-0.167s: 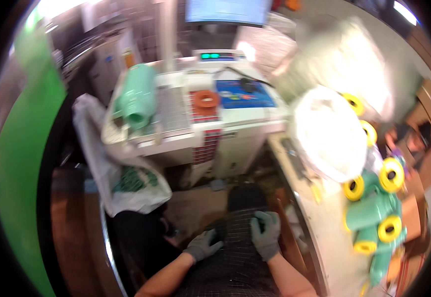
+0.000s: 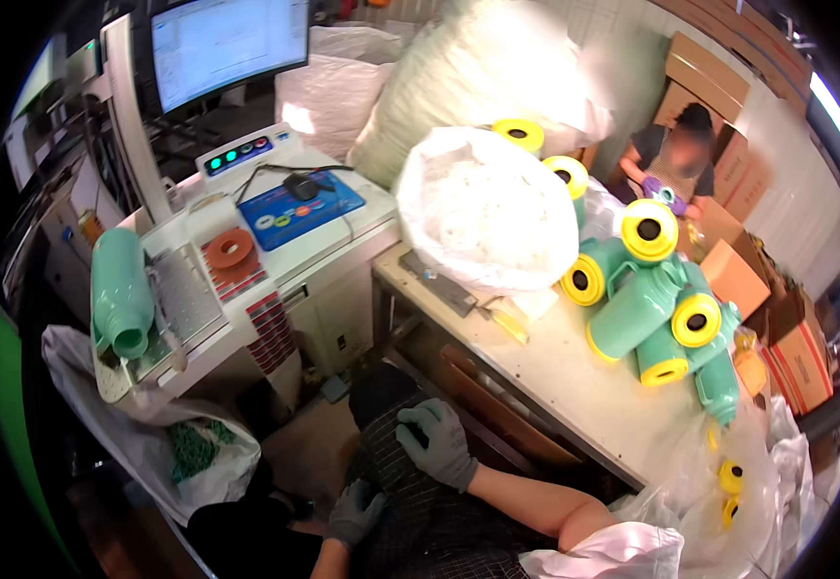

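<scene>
Left of the desk, a green vessel lies on a white machine. Nearer, still left of the desk, dark checked cloth covers the lap beneath the gloved left hand, loosely open, and right hand, half-curled, both empty. The desk's pale, marked top bears a white sack and piled yellow-ended vessels. Beyond it sits a person among cartons.

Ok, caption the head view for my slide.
Gloved left hand and right hand over the lap, beside a table of green bottles.
</scene>
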{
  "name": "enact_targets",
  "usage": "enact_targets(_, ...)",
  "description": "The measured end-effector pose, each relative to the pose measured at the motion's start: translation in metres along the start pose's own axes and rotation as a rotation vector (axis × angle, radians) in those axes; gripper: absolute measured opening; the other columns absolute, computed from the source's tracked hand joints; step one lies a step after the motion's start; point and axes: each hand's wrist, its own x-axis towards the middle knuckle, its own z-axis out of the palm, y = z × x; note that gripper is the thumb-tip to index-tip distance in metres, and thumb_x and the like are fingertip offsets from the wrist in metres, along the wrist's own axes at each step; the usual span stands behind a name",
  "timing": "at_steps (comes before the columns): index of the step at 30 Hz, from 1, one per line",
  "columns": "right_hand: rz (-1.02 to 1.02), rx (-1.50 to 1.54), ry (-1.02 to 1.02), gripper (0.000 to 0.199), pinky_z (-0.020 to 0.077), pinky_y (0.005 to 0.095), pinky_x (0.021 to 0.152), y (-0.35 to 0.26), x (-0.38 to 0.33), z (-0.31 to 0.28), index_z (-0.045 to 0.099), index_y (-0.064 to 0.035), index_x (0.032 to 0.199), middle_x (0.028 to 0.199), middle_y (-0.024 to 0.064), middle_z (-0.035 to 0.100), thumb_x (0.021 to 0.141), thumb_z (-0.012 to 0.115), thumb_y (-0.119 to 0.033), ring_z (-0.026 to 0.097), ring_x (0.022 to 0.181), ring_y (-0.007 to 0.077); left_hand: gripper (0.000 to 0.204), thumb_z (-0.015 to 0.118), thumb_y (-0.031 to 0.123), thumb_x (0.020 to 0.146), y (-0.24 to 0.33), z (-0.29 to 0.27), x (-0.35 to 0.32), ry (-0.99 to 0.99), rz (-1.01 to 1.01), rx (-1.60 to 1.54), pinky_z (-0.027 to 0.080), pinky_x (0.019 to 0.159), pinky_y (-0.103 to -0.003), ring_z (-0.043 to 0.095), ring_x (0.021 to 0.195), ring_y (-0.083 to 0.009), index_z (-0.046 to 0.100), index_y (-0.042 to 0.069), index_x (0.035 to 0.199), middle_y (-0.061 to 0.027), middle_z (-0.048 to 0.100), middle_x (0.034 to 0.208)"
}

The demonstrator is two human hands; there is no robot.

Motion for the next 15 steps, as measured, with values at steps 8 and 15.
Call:
enact_targets(8, 0.104, 0.018, 0.043, 0.023, 0.0528, 0.0462, 0.089, 0.010, -0.017, -0.019, 0.073, -0.0087, 0.111, 0.104, 0.0122, 0.063, 0.091, 0.079, -0.018, 0.064, 0.100, 0.0339, 0.052, 0.067, 0.046, 0.098, -0.021, 0.018, 0.017, -0.040, 0.096, 0.043, 0.052, 0.097, -0.054, 0.065, 0.115, -0.0456, 0.067, 0.001, 0.125, -0.0262, 0.068, 0.125)
enact_targets(15, 0.269, 0.314, 0.187, 0.046, 0.0543, 0.0403, 0.096, 0.011, -0.018, -0.101, 0.060, -0.0049, 0.139, 0.121, 0.0129, 0.064, 0.098, 0.075, -0.021, 0.065, 0.106, 0.0256, 0.032, 0.061, 0.013, 0.103, -0.147, 0.051, 0.063, -0.197, 0.301, -0.158, 0.056, 0.091, -0.043, 0.068, 0.101, -0.0327, 0.065, 0.003, 0.134, -0.0193, 0.069, 0.121)
